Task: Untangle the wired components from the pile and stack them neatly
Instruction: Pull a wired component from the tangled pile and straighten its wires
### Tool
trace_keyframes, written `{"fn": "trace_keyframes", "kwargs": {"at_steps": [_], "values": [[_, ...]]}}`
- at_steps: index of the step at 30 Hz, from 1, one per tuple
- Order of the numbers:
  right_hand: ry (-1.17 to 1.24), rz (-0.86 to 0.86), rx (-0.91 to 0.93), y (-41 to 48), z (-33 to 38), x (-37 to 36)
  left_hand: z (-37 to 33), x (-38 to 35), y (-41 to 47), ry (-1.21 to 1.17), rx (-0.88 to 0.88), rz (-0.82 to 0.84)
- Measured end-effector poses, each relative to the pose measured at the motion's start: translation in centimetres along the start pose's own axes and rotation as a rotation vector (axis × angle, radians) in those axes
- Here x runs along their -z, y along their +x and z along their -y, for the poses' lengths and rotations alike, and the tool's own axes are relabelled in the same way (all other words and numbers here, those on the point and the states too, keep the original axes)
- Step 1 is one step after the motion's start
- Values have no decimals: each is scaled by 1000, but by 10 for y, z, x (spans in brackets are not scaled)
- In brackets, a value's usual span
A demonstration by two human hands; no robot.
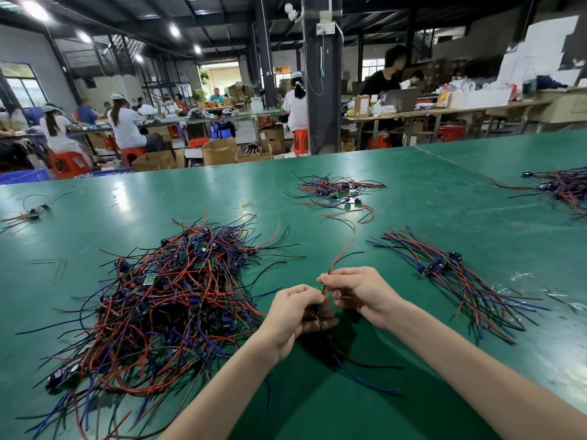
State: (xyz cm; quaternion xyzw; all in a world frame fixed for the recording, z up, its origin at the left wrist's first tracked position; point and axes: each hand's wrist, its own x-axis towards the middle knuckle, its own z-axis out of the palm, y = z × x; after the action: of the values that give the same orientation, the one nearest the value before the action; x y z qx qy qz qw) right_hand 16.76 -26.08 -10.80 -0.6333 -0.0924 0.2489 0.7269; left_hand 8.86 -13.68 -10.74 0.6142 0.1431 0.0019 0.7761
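A big tangled pile (165, 296) of red, blue and black wires with small green boards lies on the green table (413, 192) to my left. One wired component (341, 258) is held between both hands over the table. My left hand (293, 315) grips its small dark body. My right hand (359, 290) pinches its red and black wires, which rise up and to the right. Its blue and black leads (359, 373) trail toward me. A straightened stack (451, 277) of components lies to the right of my hands.
A smaller loose bundle (333, 193) lies farther back at the centre. Another tangle (562, 188) sits at the far right edge, and a few components (30, 214) at the far left. A small rubber band (245, 205) lies mid-table. Other workers sit at benches beyond.
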Motion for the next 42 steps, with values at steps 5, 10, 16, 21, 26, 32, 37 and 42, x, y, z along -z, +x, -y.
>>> {"fn": "trace_keyframes", "kwargs": {"at_steps": [5, 10, 16, 21, 26, 32, 37, 42], "values": [[17, -28, 13, 1, 1, 1, 0, 1, 0, 10, 5, -14], [80, -23, 6, 0, 1, 1, 1, 1, 0, 14, -4, -10], [72, 0, 1, -1, 0, -3, 0, 2, 0, 42, -5, -3], [69, -39, 34, 2, -1, -1, 0, 1, 0, 59, -14, -10], [95, -125, 77, 7, 5, 12, 0, -1, -1, 44, 1, 16], [50, -144, 108, 12, 10, 24, -1, -2, -2, 54, -12, 22], [80, -138, 107, 15, 10, 27, -2, 0, -1, 52, -24, 18], [111, -172, 103, 18, 10, 31, -2, 2, 0, 60, -23, 19]]}}
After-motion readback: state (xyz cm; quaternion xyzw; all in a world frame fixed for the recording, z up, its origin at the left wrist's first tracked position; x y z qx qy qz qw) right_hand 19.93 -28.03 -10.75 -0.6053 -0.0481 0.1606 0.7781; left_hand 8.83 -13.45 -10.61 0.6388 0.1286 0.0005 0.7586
